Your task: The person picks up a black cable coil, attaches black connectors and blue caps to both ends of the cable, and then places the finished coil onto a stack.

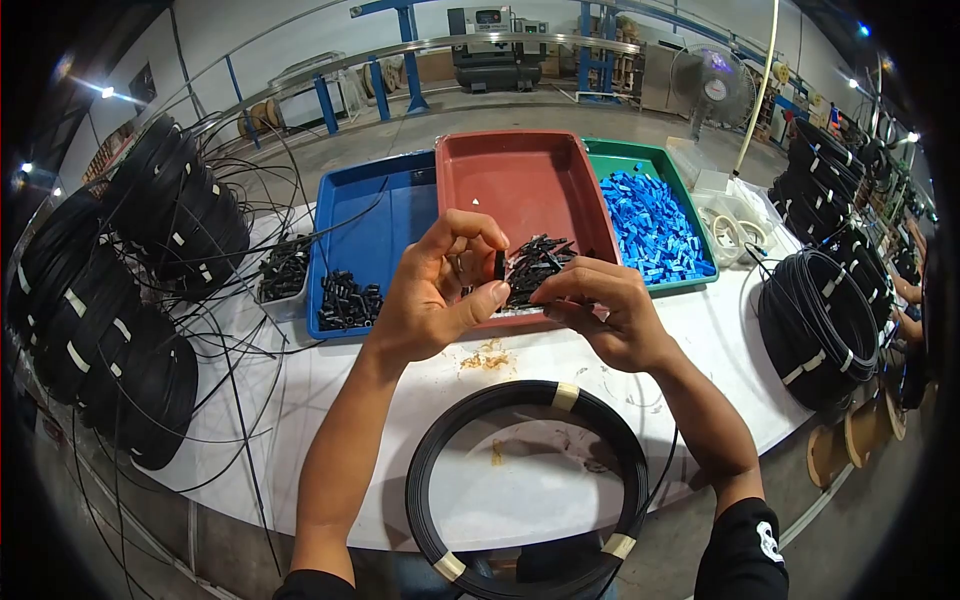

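Raised over the front of the red tray (520, 180), my left hand (437, 290) pinches a small black part (499, 264) between thumb and forefinger. Just to its right, my right hand (605, 308) has its thumb and fingertips pressed together; what they hold is too small to make out. Behind the fingers, a pile of black parts (540, 262) lies in the red tray. Below both hands a taped coil of black cable (425, 470) rests at the table's front edge, and a cable end rises from it toward my right forearm.
The blue tray (375, 210) holds small black pieces; the green tray (640, 150) holds blue pieces (655, 228). Large black cable coils stand at left (100, 330) and right (820, 315), with loose cables at left. People's arms show at the far right.
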Action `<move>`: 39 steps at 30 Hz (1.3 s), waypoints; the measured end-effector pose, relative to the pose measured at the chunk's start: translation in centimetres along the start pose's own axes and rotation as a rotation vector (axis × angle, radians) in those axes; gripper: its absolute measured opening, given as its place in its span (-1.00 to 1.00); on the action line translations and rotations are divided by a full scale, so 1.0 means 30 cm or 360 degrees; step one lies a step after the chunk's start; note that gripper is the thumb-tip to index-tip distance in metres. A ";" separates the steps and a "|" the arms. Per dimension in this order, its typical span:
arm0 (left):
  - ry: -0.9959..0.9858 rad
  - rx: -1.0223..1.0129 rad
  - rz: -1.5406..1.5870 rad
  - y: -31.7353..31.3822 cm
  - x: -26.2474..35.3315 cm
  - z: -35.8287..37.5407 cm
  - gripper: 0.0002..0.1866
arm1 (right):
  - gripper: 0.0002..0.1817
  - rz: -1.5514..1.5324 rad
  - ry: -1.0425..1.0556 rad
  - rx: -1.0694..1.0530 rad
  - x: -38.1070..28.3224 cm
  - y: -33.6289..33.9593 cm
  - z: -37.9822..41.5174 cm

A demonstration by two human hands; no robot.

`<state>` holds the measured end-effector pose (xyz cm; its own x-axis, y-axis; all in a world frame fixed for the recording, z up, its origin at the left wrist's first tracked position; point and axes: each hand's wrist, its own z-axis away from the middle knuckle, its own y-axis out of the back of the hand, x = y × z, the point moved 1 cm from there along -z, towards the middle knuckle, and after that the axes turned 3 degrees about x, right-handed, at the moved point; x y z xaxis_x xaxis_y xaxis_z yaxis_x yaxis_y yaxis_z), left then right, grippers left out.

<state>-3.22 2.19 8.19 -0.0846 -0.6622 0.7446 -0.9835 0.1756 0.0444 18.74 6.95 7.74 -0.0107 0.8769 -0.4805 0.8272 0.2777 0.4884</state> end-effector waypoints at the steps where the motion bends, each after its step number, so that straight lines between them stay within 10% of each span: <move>1: -0.0020 -0.0042 -0.0093 0.008 -0.001 -0.001 -0.62 | -0.84 0.0000 0.0000 0.0000 -0.005 0.005 -0.002; 39: 0.0067 0.0170 -0.0124 0.004 0.000 -0.008 -0.55 | -0.75 -0.0052 0.0076 -0.0112 -0.001 -0.010 -0.001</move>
<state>-3.30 2.38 8.35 -0.0030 -0.6391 0.7691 -0.9984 0.0451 0.0336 18.47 6.86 7.62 -0.0652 0.8840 -0.4628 0.7845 0.3321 0.5238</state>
